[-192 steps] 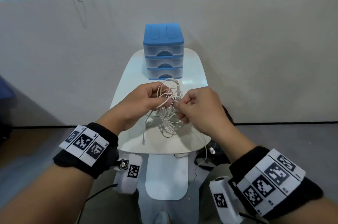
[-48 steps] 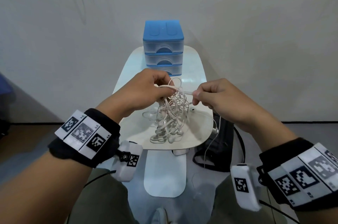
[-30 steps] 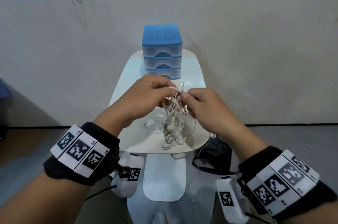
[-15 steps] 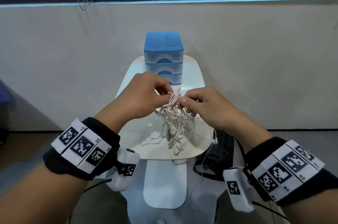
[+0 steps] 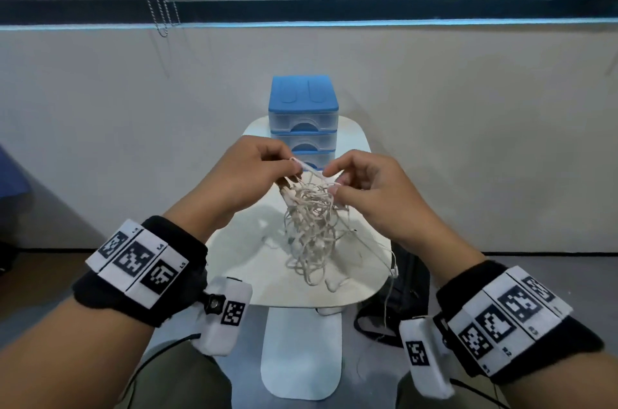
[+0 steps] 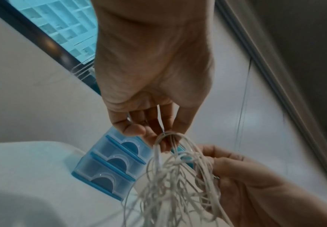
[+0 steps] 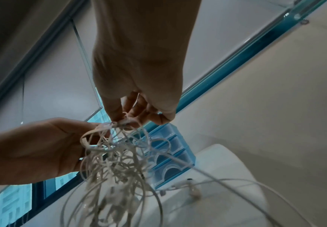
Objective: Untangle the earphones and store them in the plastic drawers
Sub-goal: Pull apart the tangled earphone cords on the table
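White table (image 5: 254,278) against a pale wall: blue plastic drawers (image 5: 303,121) at its far end, lowest drawer partly hidden behind the hands. Left hand (image 5: 254,171) and right hand (image 5: 368,184) both pinch the tangled earphones (image 5: 312,234), lifted above the tabletop. One strand trails off the right edge; individual earbuds hard to separate.

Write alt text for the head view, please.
Both hands, left hand and right hand, pinch a tangled bundle of white earphones above a small white table. Behind stand closed blue plastic drawers.
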The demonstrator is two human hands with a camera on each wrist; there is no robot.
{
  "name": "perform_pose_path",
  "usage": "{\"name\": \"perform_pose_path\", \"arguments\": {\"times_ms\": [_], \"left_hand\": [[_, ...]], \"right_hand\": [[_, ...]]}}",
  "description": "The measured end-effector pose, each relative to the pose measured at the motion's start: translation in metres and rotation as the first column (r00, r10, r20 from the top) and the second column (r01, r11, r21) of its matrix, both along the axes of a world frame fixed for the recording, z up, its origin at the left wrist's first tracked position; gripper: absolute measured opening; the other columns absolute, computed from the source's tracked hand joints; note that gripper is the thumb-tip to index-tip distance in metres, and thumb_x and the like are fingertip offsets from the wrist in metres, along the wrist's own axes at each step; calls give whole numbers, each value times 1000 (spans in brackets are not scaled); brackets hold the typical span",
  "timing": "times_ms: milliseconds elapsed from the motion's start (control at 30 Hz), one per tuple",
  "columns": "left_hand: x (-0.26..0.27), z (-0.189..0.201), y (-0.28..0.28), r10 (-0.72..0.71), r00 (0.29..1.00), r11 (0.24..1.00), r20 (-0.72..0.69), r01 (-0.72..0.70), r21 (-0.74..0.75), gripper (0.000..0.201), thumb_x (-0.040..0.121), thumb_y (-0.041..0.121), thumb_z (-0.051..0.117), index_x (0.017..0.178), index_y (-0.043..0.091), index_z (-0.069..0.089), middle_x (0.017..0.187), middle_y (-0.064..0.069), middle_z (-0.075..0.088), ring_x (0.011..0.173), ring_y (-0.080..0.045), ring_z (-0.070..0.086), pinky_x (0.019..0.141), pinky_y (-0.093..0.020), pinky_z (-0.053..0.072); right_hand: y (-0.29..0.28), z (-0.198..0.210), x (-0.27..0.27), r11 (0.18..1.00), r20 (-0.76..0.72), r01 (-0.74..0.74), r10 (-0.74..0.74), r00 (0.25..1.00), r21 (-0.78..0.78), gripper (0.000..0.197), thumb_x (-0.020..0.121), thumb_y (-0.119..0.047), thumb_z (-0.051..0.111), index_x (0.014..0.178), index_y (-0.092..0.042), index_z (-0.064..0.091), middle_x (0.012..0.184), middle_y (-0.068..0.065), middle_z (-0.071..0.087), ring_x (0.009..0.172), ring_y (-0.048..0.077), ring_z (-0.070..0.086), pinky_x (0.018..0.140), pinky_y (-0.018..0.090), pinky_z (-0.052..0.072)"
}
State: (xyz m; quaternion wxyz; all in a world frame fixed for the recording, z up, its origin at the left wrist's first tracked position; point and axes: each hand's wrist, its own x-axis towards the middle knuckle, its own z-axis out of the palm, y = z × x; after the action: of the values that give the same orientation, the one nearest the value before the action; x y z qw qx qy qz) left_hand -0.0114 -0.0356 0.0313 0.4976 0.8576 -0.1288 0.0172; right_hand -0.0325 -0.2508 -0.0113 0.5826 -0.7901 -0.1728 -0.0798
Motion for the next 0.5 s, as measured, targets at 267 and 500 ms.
{"name": "perform_pose_path", "arguments": {"times_ms": [267, 500], "left_hand": [[-6, -6, -5, -13, 997, 995, 70, 20, -100, 21, 98, 16, 63, 81, 4, 68, 79, -4, 74, 77, -18, 62, 78, -34, 48], [0, -8, -10, 175, 939, 980, 297, -135, -149, 24, 89, 19, 76, 102, 17, 56, 87, 6, 61, 67, -11, 51, 66, -22, 45]], "right_hand": [[6, 32, -5, 971, -146, -174, 151, 978, -164, 12, 100, -19, 66, 96, -13, 75, 70, 3, 63, 62, 12, 58, 63, 19, 45], [27, 73, 9, 942, -40, 196, -215, 976, -272, 44, 101, -29, 61, 62, -9, 65, 52, -5, 56, 42, 5, 46, 50, 21, 39]]}}
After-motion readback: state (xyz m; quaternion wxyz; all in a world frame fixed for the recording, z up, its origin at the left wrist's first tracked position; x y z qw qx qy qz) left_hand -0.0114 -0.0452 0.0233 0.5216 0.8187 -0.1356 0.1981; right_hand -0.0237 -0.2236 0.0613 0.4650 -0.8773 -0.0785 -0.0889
